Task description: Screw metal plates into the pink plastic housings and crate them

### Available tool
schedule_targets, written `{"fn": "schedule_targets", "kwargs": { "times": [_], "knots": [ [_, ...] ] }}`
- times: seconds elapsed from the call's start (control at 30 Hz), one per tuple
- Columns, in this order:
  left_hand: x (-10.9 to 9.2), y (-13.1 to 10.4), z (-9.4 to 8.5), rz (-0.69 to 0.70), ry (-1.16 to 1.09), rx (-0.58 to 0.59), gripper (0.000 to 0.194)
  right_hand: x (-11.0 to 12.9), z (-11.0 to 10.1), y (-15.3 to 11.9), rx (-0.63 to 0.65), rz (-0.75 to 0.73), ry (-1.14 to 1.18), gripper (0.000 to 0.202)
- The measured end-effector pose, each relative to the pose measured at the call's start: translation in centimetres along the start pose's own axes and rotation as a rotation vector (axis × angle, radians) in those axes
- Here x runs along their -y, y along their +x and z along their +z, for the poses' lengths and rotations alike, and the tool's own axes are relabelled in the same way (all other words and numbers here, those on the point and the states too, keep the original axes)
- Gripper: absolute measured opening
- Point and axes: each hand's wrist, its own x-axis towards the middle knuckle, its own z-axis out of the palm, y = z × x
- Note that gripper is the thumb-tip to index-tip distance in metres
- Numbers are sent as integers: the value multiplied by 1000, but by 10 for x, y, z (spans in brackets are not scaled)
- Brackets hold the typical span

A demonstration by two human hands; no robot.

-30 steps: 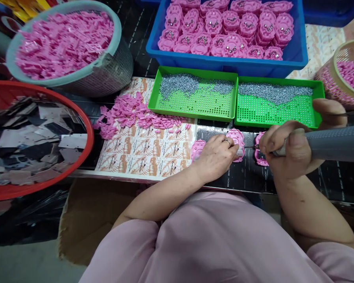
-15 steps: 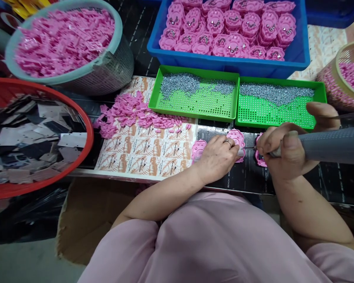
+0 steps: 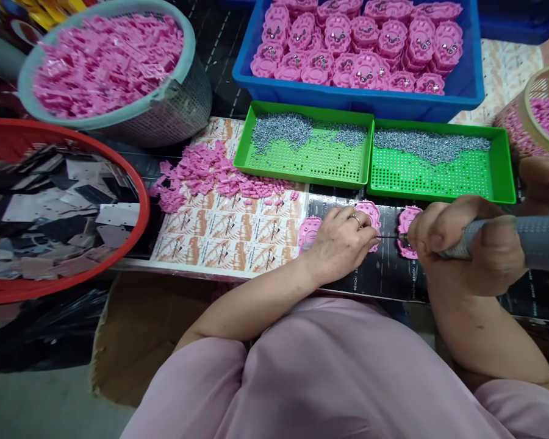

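With its fingers drawn together, my left hand (image 3: 341,241) presses on a pink plastic piece (image 3: 368,211) with a scalloped edge, holding it against the black bench. My right hand (image 3: 466,238) is wrapped around a grey power screwdriver (image 3: 542,235) lying nearly level. Its thin bit points left and reaches my left fingertips; the exact contact point is hidden by them. Another pink piece (image 3: 308,230) lies partly under my left wrist side, and a third pink piece (image 3: 409,213) sits under the screwdriver's front end, near my right fingers.
Two green trays (image 3: 373,164) of small screws stand just beyond my hands. Behind them a blue bin (image 3: 361,94) holds stacked pink pieces. At left are loose pink parts (image 3: 201,177), a grey-green basket (image 3: 192,67) and a red basket (image 3: 141,207). A cream basket (image 3: 528,91) stands far right.
My right hand and the screwdriver have shifted a little right and its grip has turned, uncovering more of the right pink piece. My left hand stays on its piece. The view has shifted slightly.
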Motion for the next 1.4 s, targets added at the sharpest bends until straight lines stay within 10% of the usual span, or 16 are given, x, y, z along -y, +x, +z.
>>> {"fn": "schedule_targets", "kwargs": {
  "times": [0.73, 1.4],
  "knots": [
    [6, -1, 7, 12, 69, 75, 26, -16, -15, 7, 7, -219, 91, 9],
    [3, -4, 11, 60, 84, 2, 27, -31, -6, 6, 17, -272, 22, 27]
  ]
}}
